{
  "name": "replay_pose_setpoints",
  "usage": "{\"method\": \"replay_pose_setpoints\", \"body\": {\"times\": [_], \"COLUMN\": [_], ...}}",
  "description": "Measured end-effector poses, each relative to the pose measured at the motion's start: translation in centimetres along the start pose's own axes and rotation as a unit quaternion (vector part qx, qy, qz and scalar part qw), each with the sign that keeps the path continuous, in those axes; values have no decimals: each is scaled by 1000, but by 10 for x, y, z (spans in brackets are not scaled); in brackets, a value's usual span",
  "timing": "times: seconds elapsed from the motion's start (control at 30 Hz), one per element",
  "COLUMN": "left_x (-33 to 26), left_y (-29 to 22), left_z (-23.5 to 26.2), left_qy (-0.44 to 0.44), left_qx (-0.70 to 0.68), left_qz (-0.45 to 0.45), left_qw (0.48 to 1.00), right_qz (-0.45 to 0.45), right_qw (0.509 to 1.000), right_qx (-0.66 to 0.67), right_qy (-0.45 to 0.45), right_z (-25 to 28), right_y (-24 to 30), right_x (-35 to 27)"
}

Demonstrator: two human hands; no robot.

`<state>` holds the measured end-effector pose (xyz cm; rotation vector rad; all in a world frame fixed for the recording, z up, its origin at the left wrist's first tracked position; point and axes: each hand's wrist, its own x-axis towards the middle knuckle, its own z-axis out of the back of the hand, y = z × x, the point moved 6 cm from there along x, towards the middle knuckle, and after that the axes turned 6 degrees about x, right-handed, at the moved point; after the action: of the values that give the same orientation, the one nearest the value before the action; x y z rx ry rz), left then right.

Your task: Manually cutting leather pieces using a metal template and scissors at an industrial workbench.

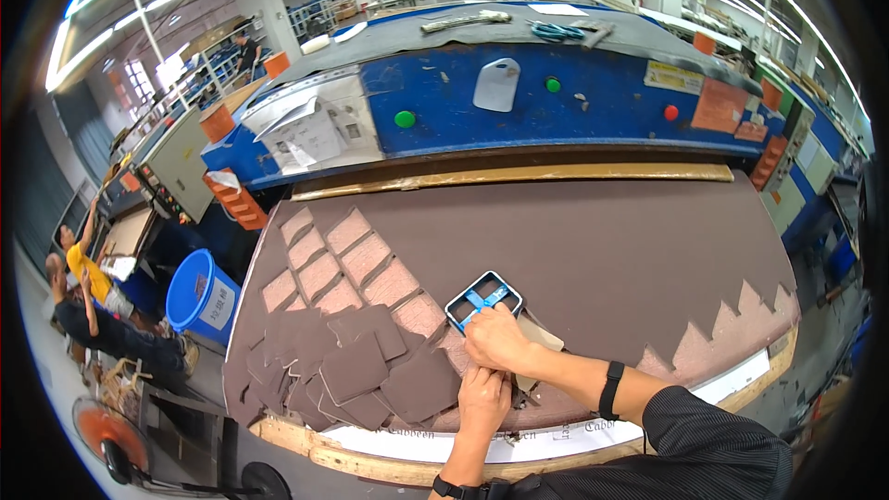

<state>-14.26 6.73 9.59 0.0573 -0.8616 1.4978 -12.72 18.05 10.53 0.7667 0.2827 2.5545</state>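
At a blue machine (435,111) in a factory hall, working with two bare hands over a wide brown sheet (593,241). Gripping the blue crossbars of a rounded square frame (483,300) from above with the right hand (500,338), fingers drawn in narrowly around them. Holding the frame at the border between whole brown sheet and pinkish patches (366,259), to the right of a loose pile of square brown pieces (355,370). Resting the left hand (484,398) just below the right, against or very near it, fingers bent together; cannot tell whether gripping anything. Stretching the right forearm past a beige board (541,331), partly hidden by hand and wrist. Wearing a black band (611,389) on the right wrist and a dark, finely striped sleeve (713,431). Reaching over a wooden table edge (361,465). Sharing the hall with two people at far left, near a blue bin (206,289) and, lower down, an orange fan (111,435)
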Motion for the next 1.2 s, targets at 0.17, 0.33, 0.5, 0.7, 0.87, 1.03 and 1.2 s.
{"method": "replay_pose_setpoints", "body": {"times": [0.17, 0.33, 0.5, 0.7, 0.87, 1.03, 1.2], "left_x": [7, 10, 5, 19, 11, -1, -22], "left_y": [-13, -15, -7, -20, -29, -26, -4], "left_z": [-17, -18, -12, -2, -11, -8, -11], "left_qy": [16, -42, -43, -56, -29, -21, 23], "left_qx": [22, 3, 0, -262, -595, -580, -540], "left_qz": [-4, -5, 2, 207, 328, 293, 309], "left_qw": [1000, 999, 999, 941, 733, 760, 783], "right_qz": [9, -178, -258, -177, -145, -182, -229], "right_qw": [999, 882, 714, 882, 915, 909, 820], "right_qx": [40, 425, 650, 427, 371, 349, 497], "right_qy": [19, 95, 28, 87, 65, 139, 170], "right_z": [3, 64, 128, 150, 141, 140, 118], "right_y": [-25, -79, -95, -29, -5, 9, 8], "right_x": [-6, 20, 7, -25, -47, -55, -67]}}
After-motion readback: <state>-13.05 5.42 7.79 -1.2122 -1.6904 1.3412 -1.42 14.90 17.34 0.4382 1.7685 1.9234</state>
